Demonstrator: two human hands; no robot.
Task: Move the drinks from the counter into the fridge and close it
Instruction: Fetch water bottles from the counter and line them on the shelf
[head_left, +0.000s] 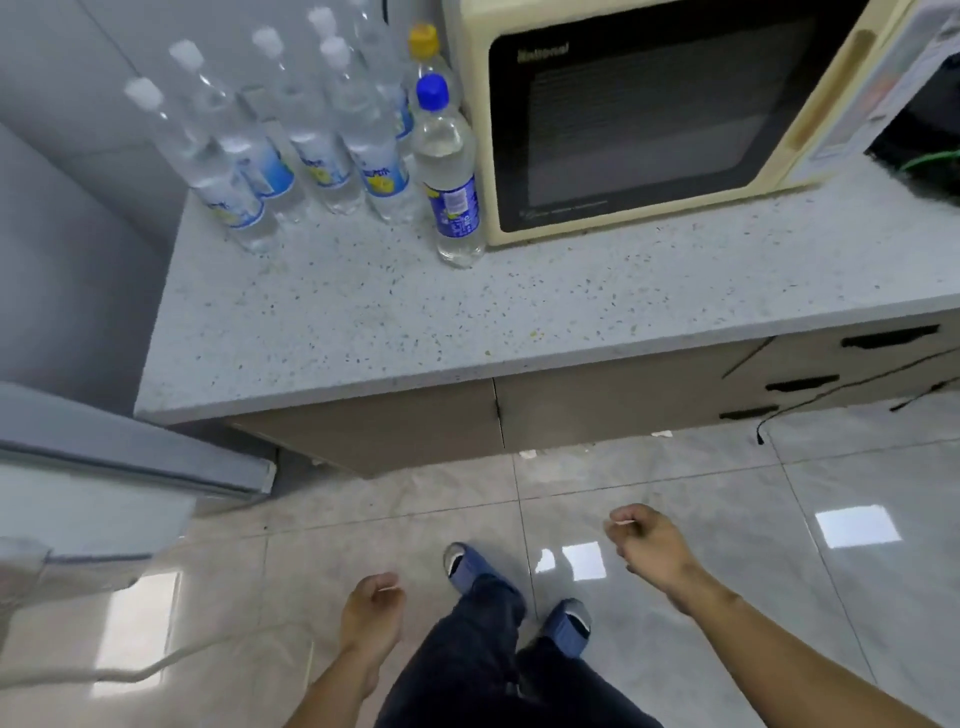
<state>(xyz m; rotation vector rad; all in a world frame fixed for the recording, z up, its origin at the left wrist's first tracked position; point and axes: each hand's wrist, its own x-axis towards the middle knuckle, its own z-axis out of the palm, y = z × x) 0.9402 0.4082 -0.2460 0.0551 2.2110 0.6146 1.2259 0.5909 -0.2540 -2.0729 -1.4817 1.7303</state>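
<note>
Speckled stone counter (363, 322), smooth and flat, pale grey with tiny dots. At its back left, a bunch of clear plastic bottles (291, 140), tall and thin, white caps, blue and yellow labels, standing upright and close together. Just beside them, a fatter clear bottle with a blue cap (449, 171) and dark blue label, right next to a cream microwave (649, 114) with a shiny black door. Behind it, a yellow-capped bottle (423, 44), mostly hidden. Grey fridge (104, 467) at lower left, boxy and smooth. Shiny pale floor tiles (727, 519) with bright window spots.

Left hand (371, 610) low over the floor, fingers loosely curled, holding nothing. Right hand (652, 540) a bit higher, fingers loosely curled too, holding nothing. Both well apart from the bottles. Blue slippers (467, 566) and dark trousers below.
</note>
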